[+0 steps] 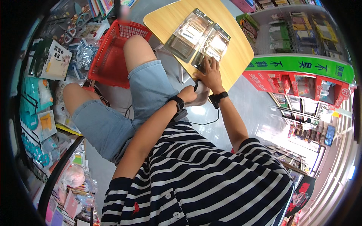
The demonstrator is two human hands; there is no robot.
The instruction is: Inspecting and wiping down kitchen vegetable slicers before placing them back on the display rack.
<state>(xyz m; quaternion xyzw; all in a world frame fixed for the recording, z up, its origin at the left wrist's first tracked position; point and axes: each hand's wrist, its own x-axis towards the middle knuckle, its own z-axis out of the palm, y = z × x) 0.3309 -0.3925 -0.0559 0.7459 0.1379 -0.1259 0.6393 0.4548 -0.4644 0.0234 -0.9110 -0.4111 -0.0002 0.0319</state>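
On the light wood-grain table (240,53) lie two clear plastic blister packs side by side, a left one (183,48) and a right one (208,53), both glinting with glare. My right hand (210,73) rests at the near end of the right pack, fingers spread over its lower part. Just off the table's near edge, my left hand (188,94) is closed at a grey-brown soft item (200,97) with a black strap or cord by it; its fingertips are hidden. Both wrists wear black bands, and a thin black cable (210,122) hangs between them.
A red plastic basket (106,62) stands left of the table, beside my knee. Racks of packaged goods (46,124), with scissors (70,35) among them, line the left side. On the right is a shelf unit with a green printed strip (299,66) above red display boxes (301,84).
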